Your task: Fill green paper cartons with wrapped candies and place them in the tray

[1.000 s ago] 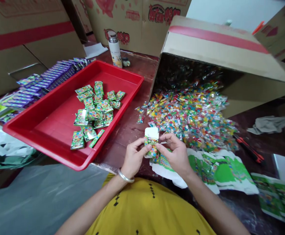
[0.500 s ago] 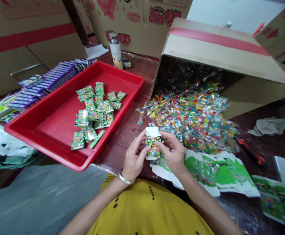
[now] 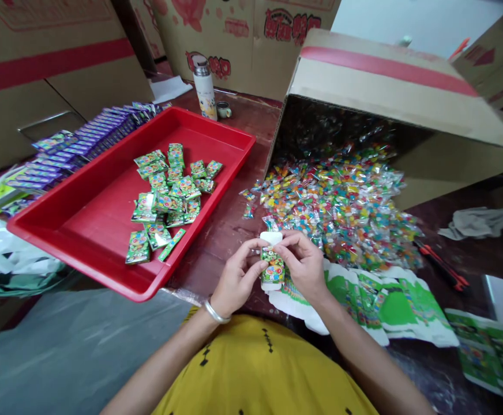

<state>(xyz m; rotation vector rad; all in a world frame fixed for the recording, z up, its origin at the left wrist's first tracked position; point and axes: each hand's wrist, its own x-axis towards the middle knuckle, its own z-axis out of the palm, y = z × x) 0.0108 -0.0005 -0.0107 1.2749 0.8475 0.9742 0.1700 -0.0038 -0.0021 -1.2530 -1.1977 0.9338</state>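
Observation:
Between my two hands is a small green printed candy box [image 3: 273,270], upright, with a white flap standing up at its top. My left hand [image 3: 239,276] grips its left side, thumb on the front. On the right, my right hand [image 3: 304,268] pinches near the top edge by the flap. Flat green-and-white cartons [image 3: 390,308] lie overlapped under and beyond my right wrist. Just past my hands spreads a heap of clear-wrapped colourful candies [image 3: 342,213], spilling from a cardboard box [image 3: 381,75] on its side. Whether the small box holds candy is hidden.
Left of my hands, a red tray [image 3: 91,219] holds several filled-looking green boxes [image 3: 184,187]. Purple packs [image 3: 91,138] line its far left side. A thermos [image 3: 205,91] and small cup [image 3: 223,109] stand behind. Red-handled pliers [image 3: 444,266] and a grey cloth [image 3: 476,223] lie right.
The small box has shifted slightly down and right. My right hand's fingers have moved from its front up to its top edge, and the white flap shows less height.

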